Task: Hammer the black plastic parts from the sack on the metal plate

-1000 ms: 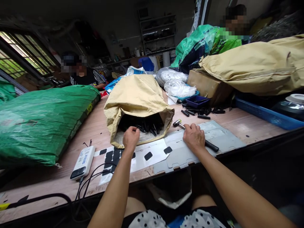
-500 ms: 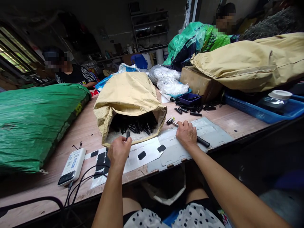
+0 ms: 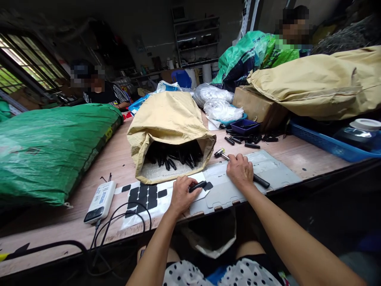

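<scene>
Tabletop (image 3: 110, 167) looks like wood grain, pretty scuffed along the edge. The hammer (image 3: 226, 157) has a shiny metal shaft and smooth black grip, and the black piece (image 3: 198, 186) is smooth with a slight sheen. Tan sack (image 3: 169, 115) seems matt, papery and creased; green sack (image 3: 59, 155) is glossy, wrinkly plastic. Box (image 3: 253, 105) is dull cardboard.

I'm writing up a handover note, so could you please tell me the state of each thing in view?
Left hand: closed on a black piece
Right hand: closed around the hammer
Middle tan sack: on its side, mouth open, other black pieces inside
Power bank: cable plugged in, screen dark
White sheet: flat, partly covered by black patches
Jar: lid on
Green sack: bulging, closure unclear
</scene>
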`<state>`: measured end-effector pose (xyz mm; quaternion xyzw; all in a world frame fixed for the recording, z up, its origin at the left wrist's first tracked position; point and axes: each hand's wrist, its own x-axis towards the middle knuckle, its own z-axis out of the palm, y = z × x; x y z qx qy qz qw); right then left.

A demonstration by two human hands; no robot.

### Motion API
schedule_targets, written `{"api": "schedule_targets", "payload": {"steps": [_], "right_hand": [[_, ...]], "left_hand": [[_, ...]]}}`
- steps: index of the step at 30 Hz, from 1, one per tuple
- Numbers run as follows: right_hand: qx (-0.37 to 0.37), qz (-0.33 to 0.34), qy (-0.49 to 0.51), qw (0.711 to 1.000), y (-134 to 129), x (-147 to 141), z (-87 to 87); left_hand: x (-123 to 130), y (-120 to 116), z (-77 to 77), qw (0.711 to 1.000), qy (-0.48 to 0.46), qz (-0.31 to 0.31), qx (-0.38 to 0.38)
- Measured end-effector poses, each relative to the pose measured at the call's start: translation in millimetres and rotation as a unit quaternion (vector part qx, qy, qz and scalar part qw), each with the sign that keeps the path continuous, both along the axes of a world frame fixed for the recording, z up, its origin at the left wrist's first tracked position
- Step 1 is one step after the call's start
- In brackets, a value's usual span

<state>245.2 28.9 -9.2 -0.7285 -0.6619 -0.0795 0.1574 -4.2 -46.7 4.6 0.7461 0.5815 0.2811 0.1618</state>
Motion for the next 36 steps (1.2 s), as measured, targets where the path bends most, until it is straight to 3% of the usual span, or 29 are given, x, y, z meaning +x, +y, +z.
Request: {"api": "schedule_targets", "payload": {"steps": [8,12,14,17,20,23,30,36], "right_hand": [[-0.056,-0.009,0.073,0.996,5,12,12.5],[0.021,-0.045,0.217,0.975,-19,20,24.7],[0.073,-0.007,0.286,0.955,-44,16,25.8],[0.095,0.13,0.345,0.925,-89,-1,22.2],[0.061,0.206,0.307,0.927,-125,-21,18.6],[0.059,0.226,0.248,0.94,-141,-36,17.7],[0.066,0.232,0.129,0.962,-138,-50,10.5],[0.071,0.196,0.167,0.964,-137,-46,14.3]], "left_hand": [[-2,1,-4.8,0.999,-0.034,0.003,-0.018],[-2,0,-4.8,0.999,-0.043,0.015,-0.02],[-1,1,-5.9,0.999,-0.046,0.016,-0.016],[-1,2,-8.6,0.998,-0.057,0.018,-0.009],[-4,2,-11.4,0.997,-0.071,0.009,-0.004],[-6,3,-12.9,0.997,-0.079,0.0,-0.001],[-4,2,-11.9,0.997,-0.072,0.003,0.012],[-4,2,-12.4,0.997,-0.077,0.0,0.012]]}}
